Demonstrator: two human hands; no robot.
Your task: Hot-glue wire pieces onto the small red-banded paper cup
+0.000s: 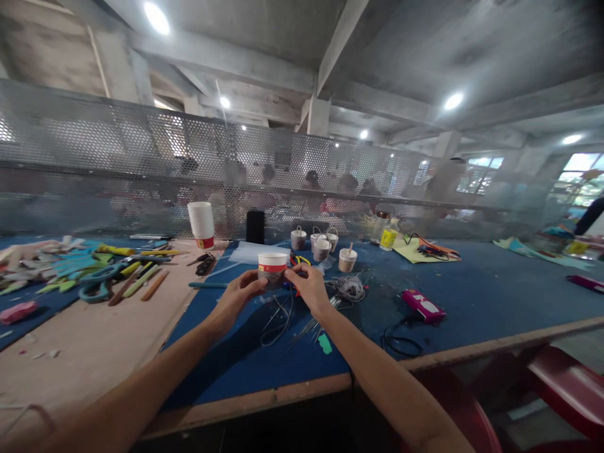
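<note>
two bare forearms (391,384), nearest the lens, reaching in from the lower corners over a blue mat (476,296) on a wooden-edged table. one left hand (243,290), thumb and fingertips pressed to the near left side of a paper cup; one right hand (309,286), thumb and fingers pinching the opposite side, the grip of both narrow. one paper cup (272,261), upright between the hands, white at the rim, red-banded, grey on its lower part (whether its base meets the mat cannot be told). beyond it, one pale sheet (252,253), lying flat; one dark upright slab (255,226); several small handled cups (321,249), grouped; one light-brown cup (348,259) with a stick in it, just right of the group. near the right hand, one tangled grey coil (350,288); nearer the table edge, one green scrap (324,343). farther right, one magenta box (423,306) beside a black cable (401,343); behind, one yellow-labelled bottle (389,236). at left, one stack of white cups (201,220), upright, and one pair of teal-handled scissors (97,286) among assorted sticks. at back, one perforated metal screen (278,151), spanning the bench.
</note>
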